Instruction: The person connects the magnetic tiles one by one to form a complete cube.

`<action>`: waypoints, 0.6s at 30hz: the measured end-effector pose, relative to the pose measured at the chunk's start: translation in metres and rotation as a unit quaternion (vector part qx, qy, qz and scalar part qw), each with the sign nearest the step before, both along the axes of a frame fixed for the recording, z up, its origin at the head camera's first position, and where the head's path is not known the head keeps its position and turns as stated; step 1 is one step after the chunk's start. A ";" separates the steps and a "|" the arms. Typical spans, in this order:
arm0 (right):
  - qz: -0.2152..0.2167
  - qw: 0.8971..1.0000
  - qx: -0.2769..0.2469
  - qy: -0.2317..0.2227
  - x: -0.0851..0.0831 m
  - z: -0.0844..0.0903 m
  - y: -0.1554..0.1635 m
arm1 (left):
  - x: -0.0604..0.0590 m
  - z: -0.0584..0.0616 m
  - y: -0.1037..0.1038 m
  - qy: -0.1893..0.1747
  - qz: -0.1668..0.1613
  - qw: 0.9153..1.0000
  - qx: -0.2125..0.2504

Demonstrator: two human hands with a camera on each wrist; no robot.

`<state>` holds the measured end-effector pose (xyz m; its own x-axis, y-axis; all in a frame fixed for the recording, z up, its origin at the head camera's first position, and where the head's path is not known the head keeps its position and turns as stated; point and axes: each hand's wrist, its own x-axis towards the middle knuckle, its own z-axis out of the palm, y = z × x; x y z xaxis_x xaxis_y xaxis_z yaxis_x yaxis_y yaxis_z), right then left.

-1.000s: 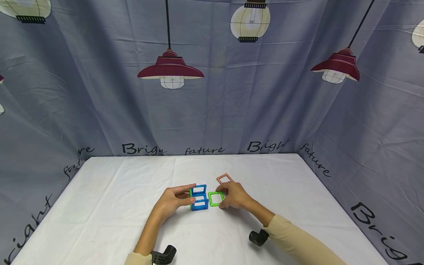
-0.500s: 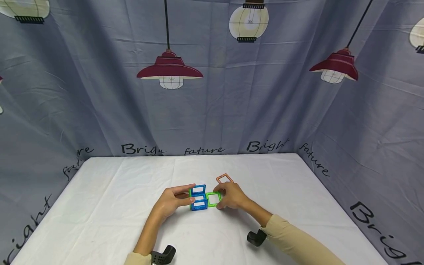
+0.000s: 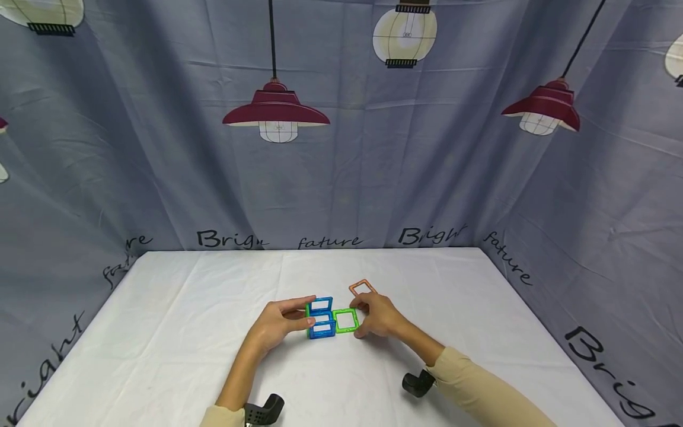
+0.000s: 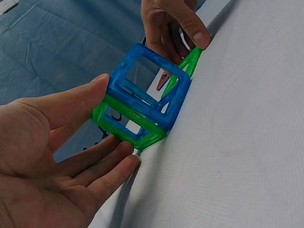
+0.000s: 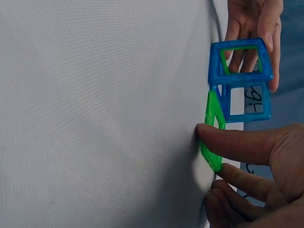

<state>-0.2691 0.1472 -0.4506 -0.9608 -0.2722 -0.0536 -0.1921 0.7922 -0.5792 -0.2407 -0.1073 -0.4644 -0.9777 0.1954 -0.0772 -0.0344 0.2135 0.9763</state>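
Note:
In the head view my left hand (image 3: 269, 329) holds a small open box of blue magnetic tiles (image 4: 124, 66) at its left side. The left wrist view shows a green tile (image 4: 124, 110) forming that side, thumb at its upper edge and fingertips at the lower edge. A flat green square magnetic tile (image 3: 347, 330) lies on the table with its left edge against the blue tiles. My right hand (image 3: 380, 315) pinches its right end, thumb on the near side, as the right wrist view also shows. Part of that tile's edge is hidden behind the thumb.
An orange magnetic tile (image 3: 356, 284) lies just beyond my right hand, partly covered by it. White cloth covers the table (image 3: 176, 332). A grey-blue curtain (image 3: 341, 178) printed with lamps and lettering hangs around the back and sides.
The flat green tile has moved left, closing the gap to the blue tiles. My right hand went left with it, then slipped slightly back right. The left hand has stayed put.

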 end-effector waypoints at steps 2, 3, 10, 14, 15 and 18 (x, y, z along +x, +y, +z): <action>-0.002 1.000 -0.003 0.003 0.000 -0.001 0.001 | 0.000 0.001 0.000 0.000 -0.001 1.000 0.000; -0.002 1.000 -0.005 0.005 0.000 -0.002 0.001 | 0.001 0.001 0.000 0.000 0.000 1.000 -0.001; -0.007 1.000 -0.013 0.013 0.002 -0.002 0.001 | 0.001 0.001 0.000 -0.003 0.003 1.000 -0.004; -0.011 1.000 -0.015 0.009 0.003 0.000 0.000 | 0.002 0.002 0.000 -0.005 0.004 1.000 -0.005; -0.012 1.000 -0.016 0.008 0.004 0.001 0.000 | 0.002 0.002 0.000 -0.005 0.004 1.000 -0.005; -0.007 1.000 -0.023 0.006 0.003 0.004 0.000 | 0.001 0.002 0.000 -0.003 0.003 1.000 -0.004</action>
<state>-0.2658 0.1474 -0.4469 -0.9650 -0.2609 -0.0285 -0.1892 0.7668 -0.6133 -0.2395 -0.1074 -0.4623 -0.9782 0.1897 -0.0845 -0.0411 0.2220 0.9742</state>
